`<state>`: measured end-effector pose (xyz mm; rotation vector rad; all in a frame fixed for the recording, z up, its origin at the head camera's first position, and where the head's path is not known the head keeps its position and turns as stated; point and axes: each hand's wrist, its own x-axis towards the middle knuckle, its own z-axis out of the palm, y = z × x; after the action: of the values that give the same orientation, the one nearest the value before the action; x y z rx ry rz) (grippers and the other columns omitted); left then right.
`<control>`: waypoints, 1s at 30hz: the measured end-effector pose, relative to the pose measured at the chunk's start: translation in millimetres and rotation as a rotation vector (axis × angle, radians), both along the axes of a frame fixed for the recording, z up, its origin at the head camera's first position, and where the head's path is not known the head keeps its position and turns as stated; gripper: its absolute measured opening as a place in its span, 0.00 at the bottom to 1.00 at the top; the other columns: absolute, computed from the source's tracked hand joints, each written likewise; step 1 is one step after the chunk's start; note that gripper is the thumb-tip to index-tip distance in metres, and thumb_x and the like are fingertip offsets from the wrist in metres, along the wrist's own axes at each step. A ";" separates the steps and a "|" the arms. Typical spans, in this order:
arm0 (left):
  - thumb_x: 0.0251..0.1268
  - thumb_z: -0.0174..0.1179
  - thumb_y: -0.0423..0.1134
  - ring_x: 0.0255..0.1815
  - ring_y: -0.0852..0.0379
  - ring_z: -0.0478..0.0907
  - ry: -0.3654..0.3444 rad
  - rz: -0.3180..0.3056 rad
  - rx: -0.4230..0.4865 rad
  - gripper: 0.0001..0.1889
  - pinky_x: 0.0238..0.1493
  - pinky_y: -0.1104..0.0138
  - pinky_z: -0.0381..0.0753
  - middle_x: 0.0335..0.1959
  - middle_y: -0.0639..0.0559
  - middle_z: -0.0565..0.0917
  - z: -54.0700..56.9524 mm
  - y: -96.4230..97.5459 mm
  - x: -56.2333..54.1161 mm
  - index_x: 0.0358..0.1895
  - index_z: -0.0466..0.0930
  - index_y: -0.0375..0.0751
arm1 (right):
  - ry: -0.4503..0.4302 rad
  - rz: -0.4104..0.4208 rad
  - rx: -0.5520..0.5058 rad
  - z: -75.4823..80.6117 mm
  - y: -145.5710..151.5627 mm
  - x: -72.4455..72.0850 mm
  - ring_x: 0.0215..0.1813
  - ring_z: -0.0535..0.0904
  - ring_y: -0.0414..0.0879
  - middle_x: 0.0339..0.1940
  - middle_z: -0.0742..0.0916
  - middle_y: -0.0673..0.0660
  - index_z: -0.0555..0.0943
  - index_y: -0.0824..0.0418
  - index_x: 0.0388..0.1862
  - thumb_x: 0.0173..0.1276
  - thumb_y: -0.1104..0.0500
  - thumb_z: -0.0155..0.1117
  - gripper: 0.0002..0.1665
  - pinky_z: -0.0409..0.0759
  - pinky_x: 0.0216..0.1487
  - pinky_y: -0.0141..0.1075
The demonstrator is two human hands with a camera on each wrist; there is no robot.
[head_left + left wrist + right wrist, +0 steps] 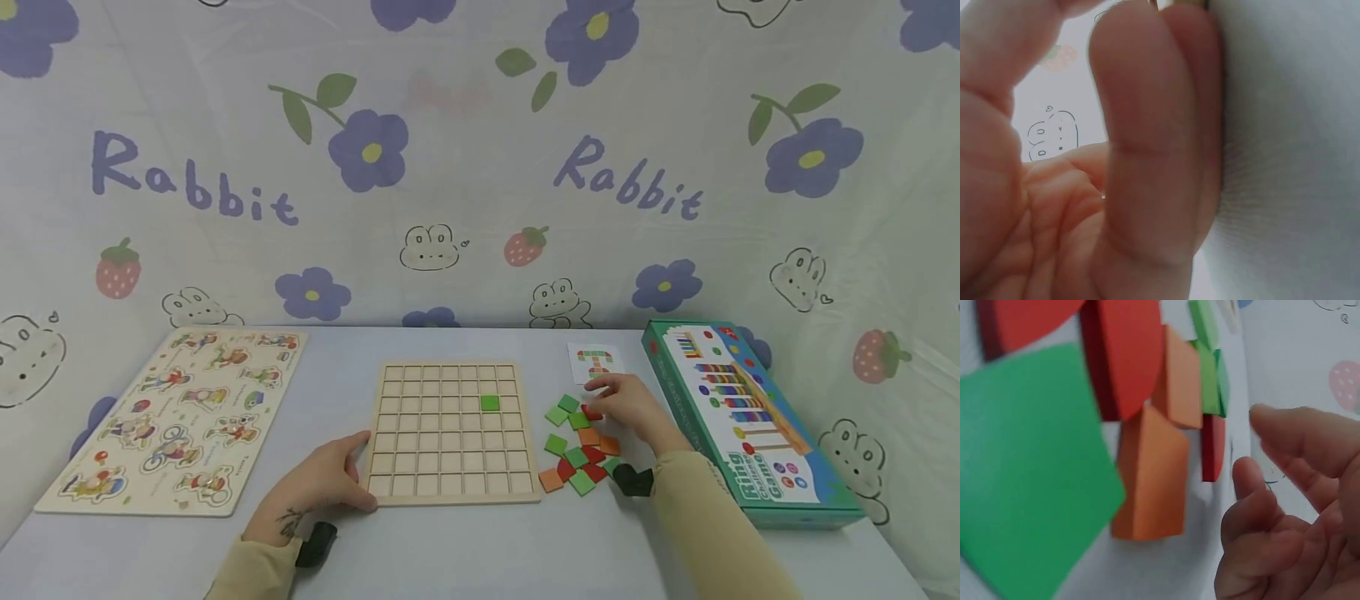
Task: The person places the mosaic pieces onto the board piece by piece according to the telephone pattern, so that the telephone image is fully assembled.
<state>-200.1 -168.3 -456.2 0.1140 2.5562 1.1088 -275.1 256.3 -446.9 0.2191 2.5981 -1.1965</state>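
A wooden grid board [454, 502] lies flat, with one green square tile [490, 403] in its upper right area. My left hand [318, 483] rests at the board's front left corner, thumb at the corner and index finger along the left edge. Its relaxed fingers fill the left wrist view. Over the far end of a loose pile of tiles hangs my right hand [633, 410], thumb and index finger apart with nothing between them. A red tile [1213, 447] lies near its fingertips. Orange tiles [1163, 478] and a green tile [1035, 469] lie closer to that camera.
A small pattern card [581, 360] lies behind the pile, partly covered by my right hand. To the right is a green boxed toy set [750, 417]. A wooden picture puzzle [176, 417] lies at the left. Patterned cloth [465, 167] hangs behind the white table [450, 550].
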 end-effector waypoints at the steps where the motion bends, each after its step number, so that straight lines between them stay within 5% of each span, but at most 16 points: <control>1: 0.29 0.75 0.33 0.19 0.57 0.67 0.001 -0.002 0.000 0.51 0.21 0.66 0.65 0.20 0.49 0.72 -0.2 -0.2 -0.1 0.68 0.60 0.35 | -0.012 0.010 0.011 -0.8 0.2 0.2 0.44 0.71 0.52 0.48 0.79 0.62 0.76 0.60 0.56 0.59 0.59 0.63 0.24 0.71 0.40 0.37; 6: 0.29 0.75 0.33 0.18 0.57 0.66 0.010 -0.011 0.003 0.51 0.21 0.66 0.65 0.20 0.49 0.72 -0.7 -1.0 -0.3 0.68 0.60 0.35 | -0.030 0.038 0.024 -2.4 -2.2 2.6 0.48 0.71 0.53 0.48 0.79 0.63 0.77 0.63 0.53 0.57 0.62 0.62 0.22 0.73 0.44 0.38; 30: 0.29 0.76 0.32 0.18 0.57 0.67 -0.013 0.009 0.013 0.52 0.20 0.66 0.65 0.20 0.49 0.72 -1.0 -0.5 -0.4 0.68 0.60 0.36 | 0.004 0.044 0.101 4.9 -5.4 2.2 0.34 0.69 0.48 0.30 0.78 0.56 0.75 0.63 0.31 0.57 0.60 0.64 0.08 0.67 0.30 0.35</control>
<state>-200.5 -168.8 -457.2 0.0985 2.5411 1.1266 -272.8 250.9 -442.0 0.1794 2.6554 -1.0532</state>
